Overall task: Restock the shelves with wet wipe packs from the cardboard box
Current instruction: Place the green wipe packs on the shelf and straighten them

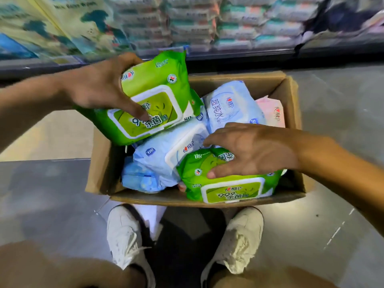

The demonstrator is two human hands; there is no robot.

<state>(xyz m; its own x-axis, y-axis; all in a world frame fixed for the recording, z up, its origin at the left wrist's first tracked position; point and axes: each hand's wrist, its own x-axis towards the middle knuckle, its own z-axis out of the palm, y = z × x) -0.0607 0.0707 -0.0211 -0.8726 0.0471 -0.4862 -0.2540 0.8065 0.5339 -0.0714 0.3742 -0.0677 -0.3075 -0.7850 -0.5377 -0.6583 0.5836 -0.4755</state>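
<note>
Left grip [99, 88], right grip [251, 151]: both curled.

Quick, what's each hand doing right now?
Left hand: holds the raised green pack.
Right hand: grips the near green pack, inside the cardboard box.

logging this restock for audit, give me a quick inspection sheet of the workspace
surface: grey floor, cardboard box open on it
job's things: blue packs, a pink pack and a near green pack in the box; shelves behind hold stacked packs, blurred
clutter: nothing seen
hands: left hand grips raised green packs over the box's left side; right hand grips the near green pack
cables: nothing seen
surroundings: white shoes by the box's near wall
</note>
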